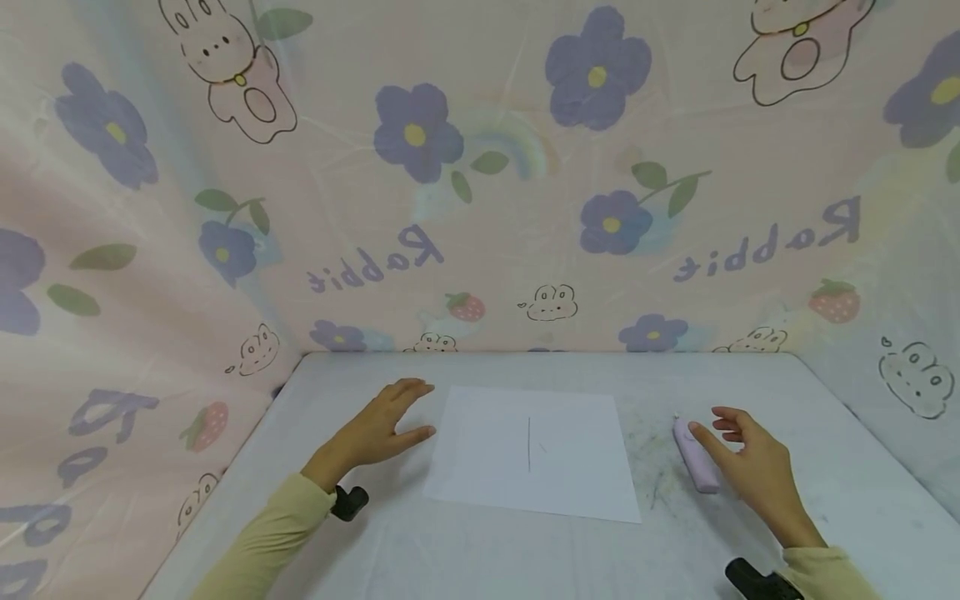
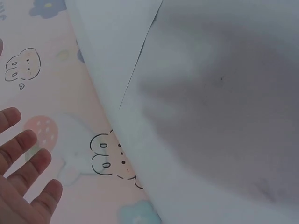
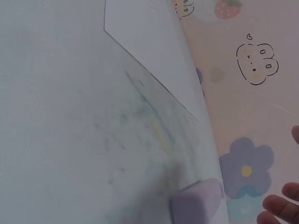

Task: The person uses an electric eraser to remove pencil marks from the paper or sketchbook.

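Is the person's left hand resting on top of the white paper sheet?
No, the left hand lies on the white table beside the white paper sheet, just off its left edge.

You have a pale grey table (image 1: 480, 558) beneath the grip area. Smudgy pen marks (image 1: 660, 492) are on it just left of your right hand (image 1: 757, 471). A pink cloth backdrop (image 1: 525, 275) stands beyond it and wraps both sides. It's printed with purple flowers (image 1: 417, 132), rabbits (image 1: 551, 302), strawberries (image 1: 467, 307) and mirrored "Rabbit" lettering (image 1: 375, 260).
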{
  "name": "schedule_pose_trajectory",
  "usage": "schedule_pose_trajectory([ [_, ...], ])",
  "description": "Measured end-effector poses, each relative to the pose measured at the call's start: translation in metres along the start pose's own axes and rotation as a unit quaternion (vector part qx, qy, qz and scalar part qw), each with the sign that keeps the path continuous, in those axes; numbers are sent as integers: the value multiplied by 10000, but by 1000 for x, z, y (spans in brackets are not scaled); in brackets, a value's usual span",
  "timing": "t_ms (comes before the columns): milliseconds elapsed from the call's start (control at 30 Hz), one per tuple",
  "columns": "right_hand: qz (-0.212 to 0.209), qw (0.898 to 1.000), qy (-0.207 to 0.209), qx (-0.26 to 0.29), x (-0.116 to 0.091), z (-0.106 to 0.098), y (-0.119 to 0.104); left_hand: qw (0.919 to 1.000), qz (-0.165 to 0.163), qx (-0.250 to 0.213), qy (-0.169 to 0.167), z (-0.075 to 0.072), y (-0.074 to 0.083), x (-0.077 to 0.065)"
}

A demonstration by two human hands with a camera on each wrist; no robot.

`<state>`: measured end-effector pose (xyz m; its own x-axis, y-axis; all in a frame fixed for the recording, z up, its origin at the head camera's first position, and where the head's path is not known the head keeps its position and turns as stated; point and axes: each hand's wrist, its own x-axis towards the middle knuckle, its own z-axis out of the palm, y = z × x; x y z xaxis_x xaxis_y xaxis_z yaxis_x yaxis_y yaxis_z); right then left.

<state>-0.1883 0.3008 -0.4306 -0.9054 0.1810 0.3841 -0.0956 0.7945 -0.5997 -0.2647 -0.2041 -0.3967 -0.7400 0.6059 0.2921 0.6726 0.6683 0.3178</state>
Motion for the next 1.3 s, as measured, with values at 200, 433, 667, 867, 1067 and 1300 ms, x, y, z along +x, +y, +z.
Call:
schedule_pose_trajectory([
  [200, 98, 9999, -58, 24, 1, 8, 5, 9993, 8, -221, -301, 4, 2, 3],
  [433, 262, 9993, -275, 14, 1, 15, 12, 9979, -29, -254, -600, 12, 3, 6],
  [667, 493, 9969, -615, -21, 0, 17, 18, 9973, 97, -29, -726, 22, 5, 12],
  [867, 483, 9964, -676, -166, -1, 19, 22, 9949, 222, 317, -927, 31, 10, 19],
  [1067, 397, 9971, -603, -232, 1, 23, 23, 9927, 214, 456, -1097, 36, 15, 25],
  [1300, 369, 9971, -632, -209, 0, 24, 22, 9903, 222, 467, -1291, 46, 15, 30],
])
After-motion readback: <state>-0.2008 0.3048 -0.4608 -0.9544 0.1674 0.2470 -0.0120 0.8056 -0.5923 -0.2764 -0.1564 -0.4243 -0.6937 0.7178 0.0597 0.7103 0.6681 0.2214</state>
